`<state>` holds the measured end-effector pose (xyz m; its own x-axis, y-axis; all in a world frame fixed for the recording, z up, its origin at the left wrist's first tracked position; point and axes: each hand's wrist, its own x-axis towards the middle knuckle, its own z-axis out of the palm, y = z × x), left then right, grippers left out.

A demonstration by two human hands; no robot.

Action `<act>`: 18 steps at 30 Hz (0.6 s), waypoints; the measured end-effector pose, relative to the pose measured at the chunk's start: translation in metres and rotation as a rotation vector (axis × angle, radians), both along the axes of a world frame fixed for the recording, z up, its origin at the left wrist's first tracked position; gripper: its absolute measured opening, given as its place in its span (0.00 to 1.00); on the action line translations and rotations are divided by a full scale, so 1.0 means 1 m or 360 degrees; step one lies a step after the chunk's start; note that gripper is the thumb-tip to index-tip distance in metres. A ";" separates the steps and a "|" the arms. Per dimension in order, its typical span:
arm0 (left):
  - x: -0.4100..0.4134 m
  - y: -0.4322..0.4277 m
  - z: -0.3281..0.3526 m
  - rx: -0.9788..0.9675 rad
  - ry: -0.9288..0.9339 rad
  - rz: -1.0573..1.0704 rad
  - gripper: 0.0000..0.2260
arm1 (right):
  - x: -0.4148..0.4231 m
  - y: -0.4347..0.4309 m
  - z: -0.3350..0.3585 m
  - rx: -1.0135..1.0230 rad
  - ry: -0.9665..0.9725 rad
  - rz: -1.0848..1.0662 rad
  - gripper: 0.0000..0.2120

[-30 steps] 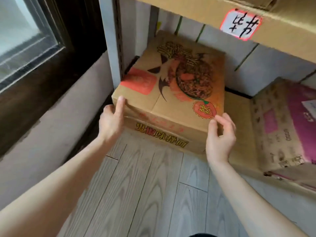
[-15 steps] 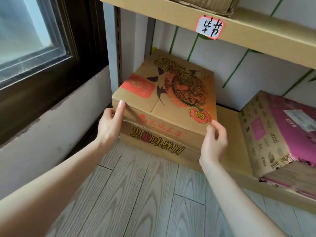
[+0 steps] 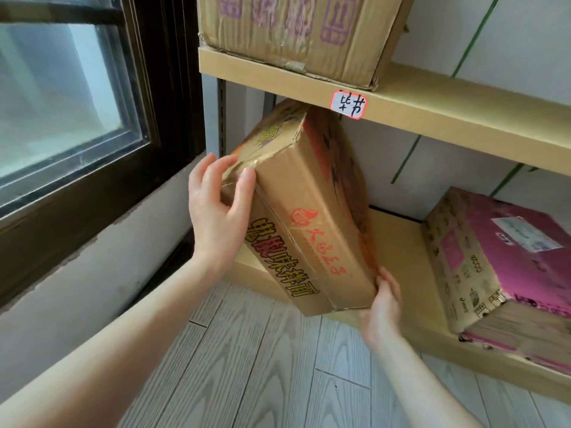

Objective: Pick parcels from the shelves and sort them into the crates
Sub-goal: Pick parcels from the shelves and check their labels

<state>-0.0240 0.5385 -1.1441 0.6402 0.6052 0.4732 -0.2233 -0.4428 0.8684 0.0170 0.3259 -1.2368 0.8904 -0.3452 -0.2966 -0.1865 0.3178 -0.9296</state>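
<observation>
A: Hands?

B: Left hand (image 3: 219,211) is gripping the upper near corner of the noodle carton (image 3: 312,223), thumb lying on the narrow face, fingers wrapping onto the side face. Right hand (image 3: 381,307) is cupping the low corner, fingers curling round behind it. Both are loaded.

A: Where's the carton sitting?

B: It's standing steeply tilted on edge at the left end of the bay, between the lower shelf (image 3: 398,242) and the upper shelf (image 3: 432,109). Its top corner is tucking just under the upper shelf's front lip, beside the handwritten label (image 3: 349,105). Its bottom corner is hanging past the lower shelf's front edge, over the floor (image 3: 262,366). I can't tell whether its back edge is touching the board.

A: Progress?

B: I'm calling it early. The pick is looking underway but not done, since the carton is partly inside the bay. No crates are showing, so nothing visible is sorted. The pink parcel (image 3: 506,242) is lying on the lower shelf, well apart to the right. Another box (image 3: 296,32) is sitting on the upper shelf. Both are waiting.

A: Carton condition?

B: It's brown corrugated, wide and flat, showing red-and-yellow characters and a red logo on the narrow face. The top edge is crumpling and fraying, and tape is glinting along the seam.
</observation>
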 end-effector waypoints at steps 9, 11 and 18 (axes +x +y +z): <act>-0.001 0.004 0.019 -0.1186 0.0300 -0.0325 0.15 | 0.018 0.007 0.066 -0.1214 -0.0218 0.0748 0.21; -0.005 0.000 0.025 -0.0935 0.0186 -0.0334 0.12 | 0.017 0.022 0.068 -0.0997 -0.0139 0.0844 0.25; -0.007 -0.008 0.042 -0.0272 -0.0002 -0.0383 0.08 | -0.006 0.055 0.069 -0.0330 0.0003 0.1052 0.20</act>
<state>-0.0313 0.5306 -1.1016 0.7745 0.5069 0.3784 -0.3051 -0.2246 0.9254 0.0112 0.3807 -1.1682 0.9330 0.2201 -0.2849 -0.2815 -0.0473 -0.9584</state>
